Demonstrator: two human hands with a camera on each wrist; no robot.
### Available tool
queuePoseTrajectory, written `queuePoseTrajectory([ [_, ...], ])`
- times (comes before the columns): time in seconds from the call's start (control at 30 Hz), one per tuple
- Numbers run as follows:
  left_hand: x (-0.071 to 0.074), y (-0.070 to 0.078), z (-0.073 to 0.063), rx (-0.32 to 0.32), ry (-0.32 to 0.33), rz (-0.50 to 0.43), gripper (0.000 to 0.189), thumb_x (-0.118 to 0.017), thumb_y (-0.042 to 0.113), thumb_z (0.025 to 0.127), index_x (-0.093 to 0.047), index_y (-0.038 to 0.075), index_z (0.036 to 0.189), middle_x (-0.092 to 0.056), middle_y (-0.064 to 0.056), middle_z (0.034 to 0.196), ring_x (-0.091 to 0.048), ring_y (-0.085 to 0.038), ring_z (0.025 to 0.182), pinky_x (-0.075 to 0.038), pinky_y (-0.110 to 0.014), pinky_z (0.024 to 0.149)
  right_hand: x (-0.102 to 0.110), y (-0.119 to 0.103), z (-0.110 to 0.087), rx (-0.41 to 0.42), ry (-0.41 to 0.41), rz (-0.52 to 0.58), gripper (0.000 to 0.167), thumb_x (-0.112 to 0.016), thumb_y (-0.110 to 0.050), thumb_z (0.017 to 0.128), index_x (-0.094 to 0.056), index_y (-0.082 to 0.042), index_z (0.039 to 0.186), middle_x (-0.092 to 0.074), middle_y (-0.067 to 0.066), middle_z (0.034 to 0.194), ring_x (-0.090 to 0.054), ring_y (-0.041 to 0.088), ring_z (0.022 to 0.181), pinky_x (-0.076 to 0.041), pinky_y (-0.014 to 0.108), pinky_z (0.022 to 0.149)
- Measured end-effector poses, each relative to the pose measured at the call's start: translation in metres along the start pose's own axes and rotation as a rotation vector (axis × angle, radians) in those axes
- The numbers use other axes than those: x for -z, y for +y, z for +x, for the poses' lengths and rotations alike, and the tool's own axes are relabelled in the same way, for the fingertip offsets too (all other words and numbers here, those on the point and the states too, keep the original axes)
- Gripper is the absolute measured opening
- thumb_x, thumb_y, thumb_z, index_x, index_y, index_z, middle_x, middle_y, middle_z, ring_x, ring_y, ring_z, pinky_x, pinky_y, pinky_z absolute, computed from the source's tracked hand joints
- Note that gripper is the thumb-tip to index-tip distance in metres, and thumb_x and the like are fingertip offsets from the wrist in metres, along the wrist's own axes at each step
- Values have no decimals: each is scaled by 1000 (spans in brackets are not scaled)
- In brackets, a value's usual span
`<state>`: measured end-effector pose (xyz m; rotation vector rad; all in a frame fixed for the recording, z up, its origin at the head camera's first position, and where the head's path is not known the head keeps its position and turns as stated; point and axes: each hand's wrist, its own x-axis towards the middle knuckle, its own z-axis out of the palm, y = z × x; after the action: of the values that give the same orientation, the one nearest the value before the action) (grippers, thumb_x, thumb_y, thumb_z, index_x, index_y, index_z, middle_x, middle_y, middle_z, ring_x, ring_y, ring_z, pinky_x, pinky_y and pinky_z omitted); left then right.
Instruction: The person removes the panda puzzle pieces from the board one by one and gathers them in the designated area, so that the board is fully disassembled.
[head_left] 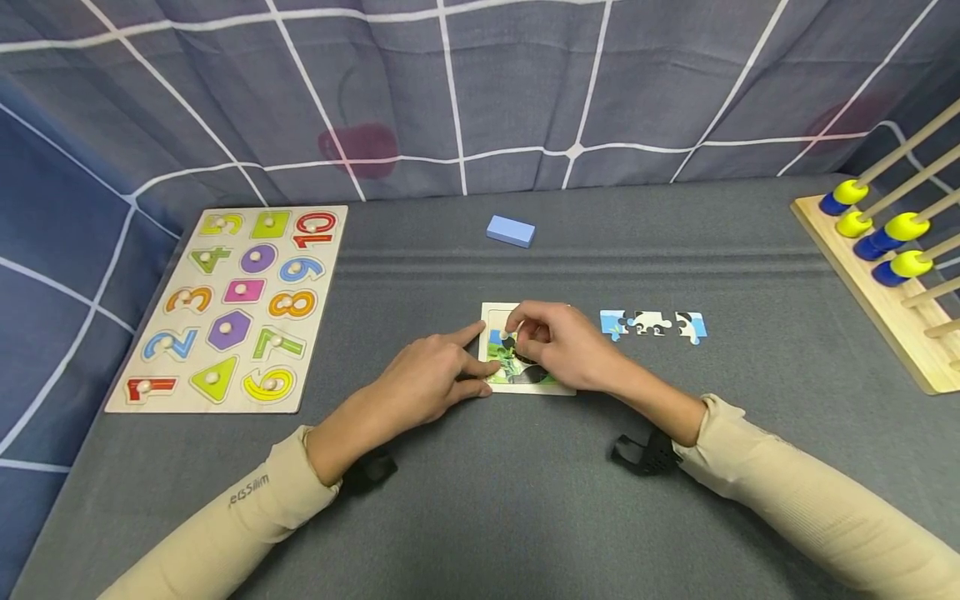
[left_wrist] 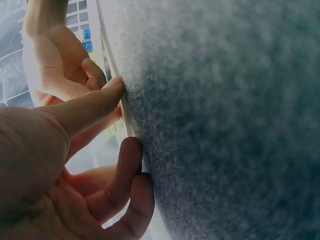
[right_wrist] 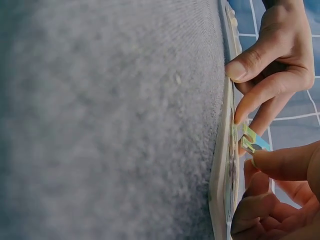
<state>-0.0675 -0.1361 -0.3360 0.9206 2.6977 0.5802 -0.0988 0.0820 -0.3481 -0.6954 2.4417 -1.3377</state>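
Note:
A small wooden jigsaw board (head_left: 517, 307) lies flat in front of me, its lower part filled with green and black-and-white pieces. My left hand (head_left: 423, 377) touches its left side: the index fingertip is by the upper left edge, another finger reaches over the picture and the thumb is at the lower left corner. Over the board, my right hand (head_left: 566, 346) pinches a puzzle piece (right_wrist: 256, 140) between thumb and fingers. That piece is tilted, with green and light blue on it, close above the board. The right hand hides the board's upper right part.
Right of the board lie loose puzzle pieces (head_left: 648, 323) in a row. A blue block (head_left: 512, 232) sits farther back. At left is a wooden number-and-shape board (head_left: 315, 367) with knobs; at right, a wooden bead frame (head_left: 862, 300). A grid-patterned curtain (head_left: 510, 92) hangs behind.

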Motion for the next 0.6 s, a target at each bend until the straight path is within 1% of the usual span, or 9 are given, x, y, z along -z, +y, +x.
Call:
queuePoseTrajectory([
  [0.17, 1, 1, -1, 12, 10, 38, 34, -75, 33, 88, -74, 20, 119, -46, -19, 147, -63, -35, 109, -52, -42, 65, 3, 0, -4, 2, 17, 21, 15, -61, 4, 90, -67, -5, 100, -62, 0, 77, -53, 14, 61, -43, 30, 60],
  [0.27, 1, 1, -2, 13, 20, 43, 34, -75, 35, 88, -74, 20, 119, -47, -18, 147, -63, -35, 110, -52, -42, 65, 8, 1, -9, -2, 16, 33, 15, -60, 4, 90, -67, -5, 100, -61, 1, 78, -53, 15, 62, -43, 29, 60],
  [0.33, 1, 1, -2, 16, 25, 30, 33, -74, 33, 89, -74, 19, 119, -47, -18, 147, -62, -35, 111, -53, -44, 70, 11, 3, -12, -5, 18, 46, 15, -59, 5, 91, -67, -4, 100, -61, 2, 78, -52, 16, 62, -43, 29, 60],
  [0.4, 1, 1, -2, 20, 23, 7, 31, -74, 30, 90, -74, 19, 119, -46, -18, 147, -60, -35, 116, -52, -47, 79, 16, 4, -17, -9, 22, 55, 15, -59, 5, 91, -67, -4, 100, -61, 2, 78, -52, 17, 63, -43, 29, 61],
  [0.5, 2, -1, -1, 37, 14, -37, 31, -75, 25, 89, -74, 19, 119, -45, -16, 148, -56, -33, 121, -49, -49, 89, 22, 7, -23, -25, 29, 71, 15, -58, 5, 91, -67, -4, 100, -60, 3, 78, -51, 17, 64, -42, 28, 62],
  [0.6, 1, -3, 0, 57, 11, -80, 32, -77, 24, 87, -75, 19, 119, -41, -15, 150, -50, -33, 127, -44, -50, 96, 28, 9, -30, -45, 30, 75, 14, -59, 4, 92, -67, -4, 100, -60, 4, 79, -50, 17, 65, -41, 28, 62],
])
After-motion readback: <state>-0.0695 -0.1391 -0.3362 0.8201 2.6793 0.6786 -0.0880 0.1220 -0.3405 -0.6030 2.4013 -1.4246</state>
